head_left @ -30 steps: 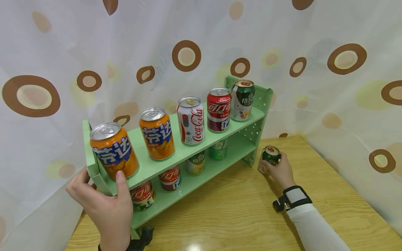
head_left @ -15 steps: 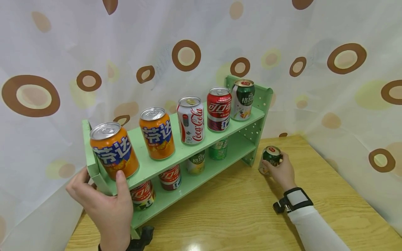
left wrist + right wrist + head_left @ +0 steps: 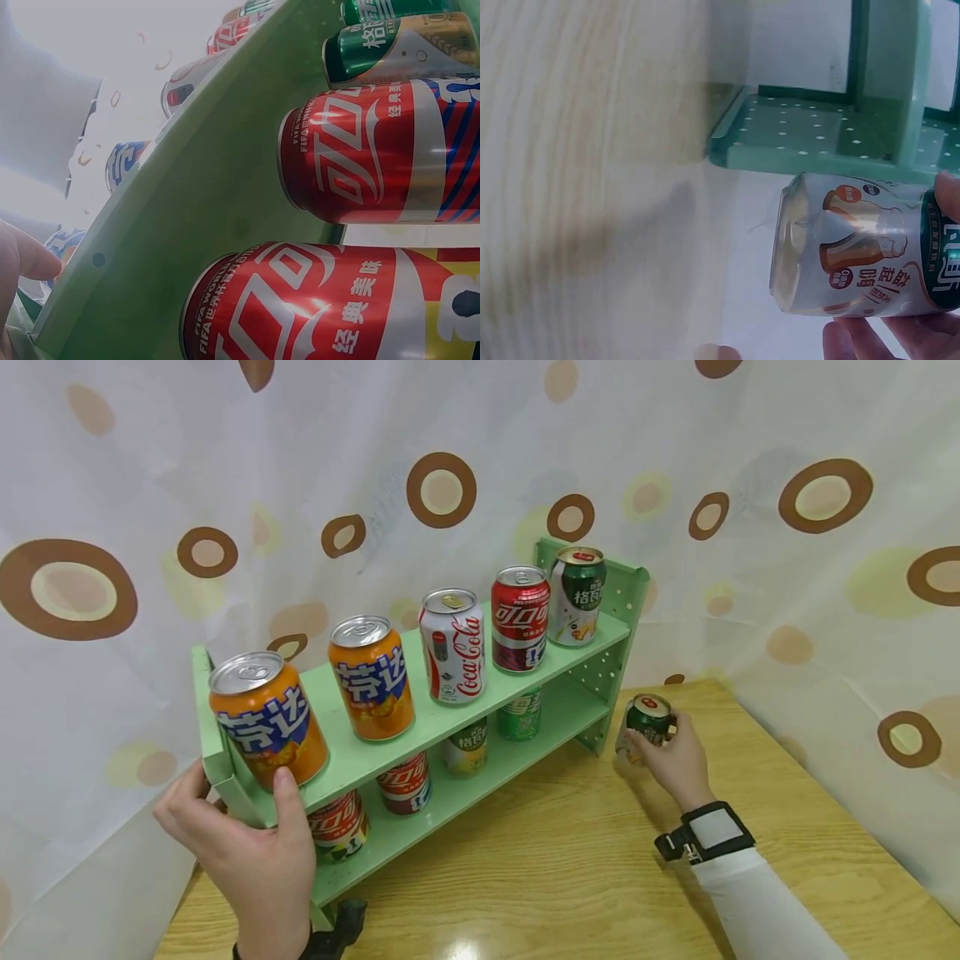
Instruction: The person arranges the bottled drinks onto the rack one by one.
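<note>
My left hand (image 3: 258,852) grips the left end of a green two-tier rack (image 3: 341,752). Its thumb lies against the nearest orange soda can (image 3: 273,731), and its other fingers go round the end panel. Off the rack's right end, my right hand (image 3: 681,764) holds a green-and-white drink can (image 3: 648,720) around its upper part. In the right wrist view that drink can (image 3: 855,247) is clear of the wood, with its bottom rim showing. Its nearest neighbour there is the rack's perforated end panel (image 3: 795,135).
On the upper shelf also stand another orange can (image 3: 372,689), a white cola can (image 3: 453,652), a red cola can (image 3: 520,622) and a green-white can (image 3: 576,602). Several cans, including a red one (image 3: 277,307), fill the lower shelf. A patterned curtain (image 3: 480,410) hangs behind the wooden table (image 3: 540,860).
My right hand has raised the green-and-white can slightly off the table. My left hand keeps its grip on the rack, and the head view has shifted a little.
</note>
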`<state>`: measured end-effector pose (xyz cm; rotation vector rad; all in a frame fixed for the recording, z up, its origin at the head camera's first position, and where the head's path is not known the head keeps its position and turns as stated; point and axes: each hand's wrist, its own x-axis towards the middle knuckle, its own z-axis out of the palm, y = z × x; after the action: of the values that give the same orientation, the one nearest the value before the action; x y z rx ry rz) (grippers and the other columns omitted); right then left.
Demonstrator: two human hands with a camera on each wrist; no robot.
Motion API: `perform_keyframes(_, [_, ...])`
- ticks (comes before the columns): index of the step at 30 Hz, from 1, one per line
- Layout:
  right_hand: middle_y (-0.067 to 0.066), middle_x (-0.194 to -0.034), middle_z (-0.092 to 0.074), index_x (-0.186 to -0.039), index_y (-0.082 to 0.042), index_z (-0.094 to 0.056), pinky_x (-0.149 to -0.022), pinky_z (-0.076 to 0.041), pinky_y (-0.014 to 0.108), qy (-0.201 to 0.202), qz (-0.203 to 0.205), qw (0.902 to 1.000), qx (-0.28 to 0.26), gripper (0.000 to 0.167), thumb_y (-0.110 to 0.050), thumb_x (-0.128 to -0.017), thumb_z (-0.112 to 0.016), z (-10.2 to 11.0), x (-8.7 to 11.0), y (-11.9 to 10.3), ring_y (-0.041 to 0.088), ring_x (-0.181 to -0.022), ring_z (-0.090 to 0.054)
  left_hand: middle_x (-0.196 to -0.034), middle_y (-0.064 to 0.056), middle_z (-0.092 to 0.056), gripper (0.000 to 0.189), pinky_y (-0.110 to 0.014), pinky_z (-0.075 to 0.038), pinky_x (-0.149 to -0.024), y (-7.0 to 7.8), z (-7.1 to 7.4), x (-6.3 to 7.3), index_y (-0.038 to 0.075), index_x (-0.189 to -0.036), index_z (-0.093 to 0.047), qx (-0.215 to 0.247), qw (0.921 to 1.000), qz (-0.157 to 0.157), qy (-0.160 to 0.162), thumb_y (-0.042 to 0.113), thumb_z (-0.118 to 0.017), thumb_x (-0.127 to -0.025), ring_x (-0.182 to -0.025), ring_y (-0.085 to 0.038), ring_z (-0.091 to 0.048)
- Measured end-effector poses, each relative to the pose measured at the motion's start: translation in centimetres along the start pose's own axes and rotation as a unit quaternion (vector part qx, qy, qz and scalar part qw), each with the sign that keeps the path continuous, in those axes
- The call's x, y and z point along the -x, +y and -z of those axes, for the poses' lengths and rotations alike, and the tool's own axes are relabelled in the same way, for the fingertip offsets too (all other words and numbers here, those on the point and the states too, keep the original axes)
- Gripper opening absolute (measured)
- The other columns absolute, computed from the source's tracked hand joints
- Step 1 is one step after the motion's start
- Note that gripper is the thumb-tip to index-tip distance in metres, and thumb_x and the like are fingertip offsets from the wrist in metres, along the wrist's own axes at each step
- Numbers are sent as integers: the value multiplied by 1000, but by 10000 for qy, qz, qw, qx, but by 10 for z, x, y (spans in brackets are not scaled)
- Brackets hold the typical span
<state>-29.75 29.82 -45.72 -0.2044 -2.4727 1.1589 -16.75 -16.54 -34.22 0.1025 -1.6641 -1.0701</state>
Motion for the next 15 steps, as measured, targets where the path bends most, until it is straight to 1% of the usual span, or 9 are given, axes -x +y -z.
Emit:
perform_keyframes(9, [35, -143, -49, -154, 7, -32, -89, -53, 61, 44, 55, 9999, 74, 85, -40, -95, -71, 7, 4, -22, 52, -123, -54, -129, 17, -29, 57, -22, -36, -96, 0, 0, 0, 2, -138, -44, 9, 10000, 6, -1, 11, -68, -87, -131, -6, -36])
perform_keyframes(12, [34, -142, -50, -153, 6, -33, -88, -53, 59, 55, 141, 9998, 98, 84, -41, -95, -71, 8, 4, -29, 51, -121, -55, -129, 17, -29, 57, -22, -36, -96, 0, 0, 0, 2, -139, -44, 13, 10000, 11, 1, 11, -68, -87, -131, -6, -36])
perform_keyframes(15, [32, -140, -52, -153, 5, -35, -83, -53, 54, 40, 226, 9996, 131, 83, -42, -94, -71, 10, 4, -36, 49, -120, -56, -130, 17, -29, 57, -22, -35, -96, 0, 0, 0, 2, -139, -44, 1, 10000, 22, -2, 10, -68, -87, -131, -6, -36])
